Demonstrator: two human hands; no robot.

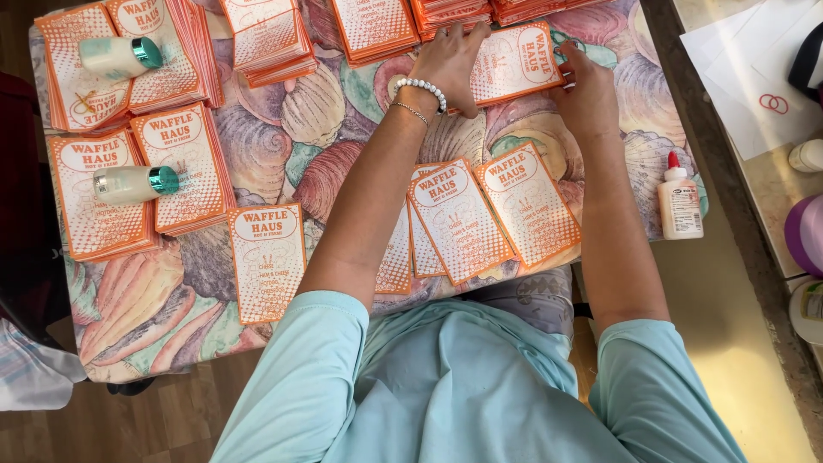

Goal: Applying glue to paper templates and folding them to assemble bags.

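Observation:
Both my hands rest on a small stack of orange-and-white printed paper bags (pixel 518 65) at the far middle of the table. My left hand (pixel 449 58), with a bead bracelet and a thin chain on the wrist, presses the stack's left end. My right hand (pixel 588 93) holds its right edge. Several more of the same bags (pixel 490 211) lie fanned out flat between my forearms, near the table's front edge. One single bag (pixel 267 259) lies alone to the left of my left arm.
The table wears a shell-patterned cloth (pixel 283 146). Piles of bags (pixel 137 184) fill its left side and far edge, two weighted by white bottles with teal caps (pixel 135 183) (pixel 120 57). A white glue bottle with a red tip (pixel 681 202) stands right. A counter with papers (pixel 754 69) runs along the right.

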